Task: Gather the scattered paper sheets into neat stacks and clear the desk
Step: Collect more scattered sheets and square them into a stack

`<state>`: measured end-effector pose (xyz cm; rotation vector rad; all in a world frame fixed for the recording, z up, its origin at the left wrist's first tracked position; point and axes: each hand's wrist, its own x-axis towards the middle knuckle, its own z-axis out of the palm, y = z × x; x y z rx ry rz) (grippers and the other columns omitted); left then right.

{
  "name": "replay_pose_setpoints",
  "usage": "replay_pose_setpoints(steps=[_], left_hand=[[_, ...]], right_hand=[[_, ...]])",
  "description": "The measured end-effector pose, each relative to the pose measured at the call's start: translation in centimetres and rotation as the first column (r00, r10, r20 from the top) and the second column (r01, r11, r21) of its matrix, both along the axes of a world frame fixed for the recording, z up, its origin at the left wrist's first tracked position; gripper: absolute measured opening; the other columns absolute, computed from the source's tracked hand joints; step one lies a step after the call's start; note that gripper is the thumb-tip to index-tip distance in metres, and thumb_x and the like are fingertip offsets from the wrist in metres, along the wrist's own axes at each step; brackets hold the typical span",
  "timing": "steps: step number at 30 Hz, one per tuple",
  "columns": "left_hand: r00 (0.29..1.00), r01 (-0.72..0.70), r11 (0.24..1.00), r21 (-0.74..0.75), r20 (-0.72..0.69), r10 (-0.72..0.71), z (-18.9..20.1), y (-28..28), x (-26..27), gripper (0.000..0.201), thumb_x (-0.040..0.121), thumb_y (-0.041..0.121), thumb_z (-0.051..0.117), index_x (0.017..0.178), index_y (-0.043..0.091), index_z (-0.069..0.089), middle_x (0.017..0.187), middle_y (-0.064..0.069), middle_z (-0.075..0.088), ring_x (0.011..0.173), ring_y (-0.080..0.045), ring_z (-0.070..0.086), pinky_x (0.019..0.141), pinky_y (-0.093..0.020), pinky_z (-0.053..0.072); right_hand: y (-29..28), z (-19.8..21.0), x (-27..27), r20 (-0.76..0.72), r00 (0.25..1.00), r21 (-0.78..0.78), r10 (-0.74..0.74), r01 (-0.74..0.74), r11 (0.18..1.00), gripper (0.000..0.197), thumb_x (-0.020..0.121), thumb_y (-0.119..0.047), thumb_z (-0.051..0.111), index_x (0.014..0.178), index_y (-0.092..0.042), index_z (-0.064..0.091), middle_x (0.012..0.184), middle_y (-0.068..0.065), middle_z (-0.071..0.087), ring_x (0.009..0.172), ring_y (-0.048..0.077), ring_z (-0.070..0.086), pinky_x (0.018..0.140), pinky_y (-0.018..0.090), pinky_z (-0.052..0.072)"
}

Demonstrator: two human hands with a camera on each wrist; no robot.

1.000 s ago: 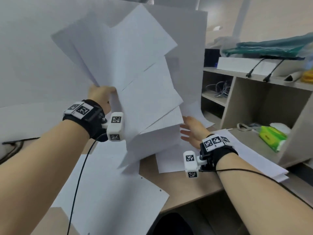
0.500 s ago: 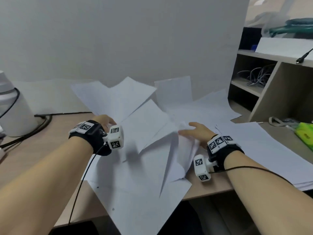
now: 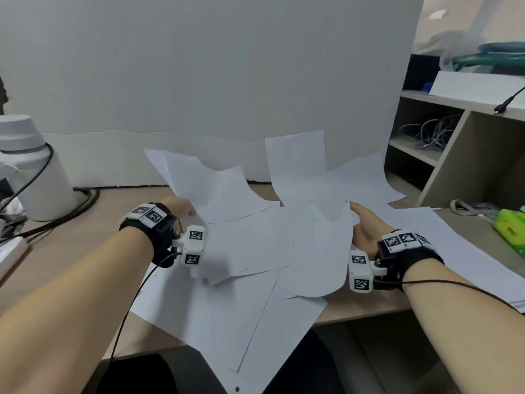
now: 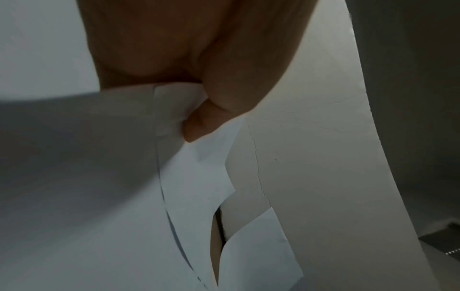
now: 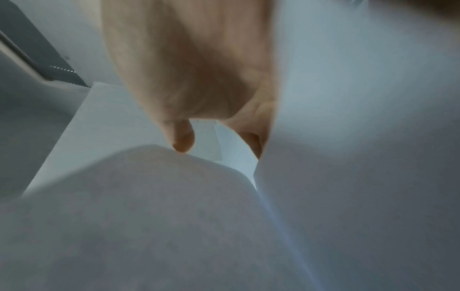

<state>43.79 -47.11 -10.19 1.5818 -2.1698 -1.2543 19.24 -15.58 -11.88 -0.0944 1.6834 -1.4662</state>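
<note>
Several loose white paper sheets [image 3: 255,243] lie overlapping in a messy pile on the wooden desk [image 3: 93,223], some hanging over its front edge. My left hand [image 3: 181,209] is at the pile's left side; in the left wrist view its thumb and fingers [image 4: 199,122] pinch the sheets' edge [image 4: 194,177]. My right hand [image 3: 362,223] stands on its edge against the pile's right side, where a sheet curls up against the palm. Up close, sheets [image 5: 224,145] pass between the right thumb [image 5: 183,139] and the fingers.
A flat stack of paper [image 3: 460,251] lies on the desk at the right. Behind it stands a shelf unit [image 3: 454,166] with cables, and a green tissue pack [image 3: 511,231] beside it. A white appliance [image 3: 37,180], black cables and a power strip [image 3: 8,251] are at the left.
The sheets were held up in the air a second ago; they have come down onto the desk. Both hands have moved apart to the pile's two sides.
</note>
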Motion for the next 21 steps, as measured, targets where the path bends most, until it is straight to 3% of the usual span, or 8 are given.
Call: replay_pose_setpoints(steps=[2,3,4,8,11,14,18,21], left_hand=[[0.999,-0.034,0.999,-0.014,-0.012,0.034,-0.3,-0.7,0.6,0.03,0.099,0.008,0.058,0.124,-0.008,0.058,0.116,-0.027,0.063,0.107,-0.043,0.063,0.071,-0.033,0.04],[0.998,-0.054,0.999,0.005,-0.043,0.054,-0.5,-0.9,1.0,0.026,0.098,0.006,0.059,0.121,-0.007,0.059,0.109,-0.022,0.062,0.13,-0.041,0.045,0.072,-0.033,0.042],[0.992,-0.072,0.997,0.04,-0.1,0.075,-1.0,-1.4,1.4,0.025,0.095,0.003,0.061,0.118,-0.008,0.061,0.105,-0.019,0.062,0.094,-0.021,0.049,0.074,-0.035,0.048],[0.954,-0.088,0.986,0.142,-0.271,0.124,-4.5,-5.1,1.9,0.032,0.083,-0.007,0.066,0.115,-0.008,0.064,0.11,-0.025,0.069,0.103,-0.042,0.067,0.098,-0.051,0.053],[0.918,-0.12,0.98,0.162,-0.357,0.171,-4.1,-4.2,2.2,0.031,0.086,-0.012,0.061,0.115,-0.003,0.062,0.111,-0.025,0.066,0.103,-0.043,0.064,0.093,-0.048,0.053],[0.909,-0.103,0.982,0.157,-0.386,0.157,-3.5,-3.0,1.7,0.025,0.086,-0.012,0.058,0.103,0.006,0.063,0.118,-0.025,0.066,0.112,-0.046,0.062,0.099,-0.055,0.051],[0.934,-0.101,0.986,0.131,-0.328,0.139,-2.7,-0.8,1.2,0.025,0.092,-0.01,0.054,0.114,0.001,0.057,0.113,-0.02,0.063,0.096,-0.042,0.062,0.082,-0.048,0.057],[0.956,-0.101,0.983,0.156,-0.257,0.139,-3.3,-0.6,1.1,0.027,0.092,-0.005,0.056,0.119,-0.007,0.056,0.106,-0.028,0.065,0.087,-0.042,0.064,0.082,-0.052,0.058]], right_hand=[[0.4,-0.4,-0.6,0.025,1.0,-0.012,-0.014,0.014,1.0,0.102,0.056,-0.061,0.082,0.135,-0.002,0.054,0.134,0.023,0.059,0.123,0.044,0.056,0.106,0.056,0.04],[0.5,-0.6,-0.9,0.03,0.999,-0.025,-0.037,0.038,0.999,0.103,0.054,-0.061,0.084,0.134,-0.003,0.055,0.138,0.019,0.057,0.125,0.04,0.055,0.107,0.054,0.039],[0.7,-0.6,-0.9,0.008,0.998,-0.025,-0.068,0.068,0.997,0.101,0.056,-0.064,0.082,0.132,-0.002,0.058,0.138,0.015,0.057,0.123,0.035,0.055,0.107,0.049,0.038],[1.6,-0.8,-2.3,-0.042,0.993,-0.054,-0.114,0.111,0.992,0.084,0.066,-0.071,0.07,0.08,0.012,0.071,0.083,0.024,0.065,0.07,0.04,0.063,0.085,0.039,0.041],[2.6,0.6,-1.6,-0.061,0.992,-0.09,-0.107,0.101,0.991,0.055,0.074,-0.049,0.067,0.118,-0.016,0.058,0.109,0.013,0.053,0.097,0.032,0.052,0.091,0.043,0.038],[2.6,0.8,-1.1,-0.093,0.994,0.044,-0.05,0.054,0.998,0.04,0.071,-0.024,0.062,0.106,-0.008,0.051,0.094,0.017,0.056,0.082,0.033,0.058,0.08,0.042,0.047],[2.2,-1.5,-3.1,-0.281,0.96,0.322,0.003,0.091,0.942,0.082,0.042,-0.014,0.07,0.121,-0.002,0.049,0.098,0.022,0.054,0.083,0.041,0.058,0.093,0.06,0.044],[2.0,-0.5,-0.8,-0.34,0.938,0.416,0.07,0.083,0.905,0.053,0.07,-0.018,0.071,0.113,0.0,0.047,0.112,0.035,0.062,0.102,0.053,0.064,0.094,0.062,0.046]])
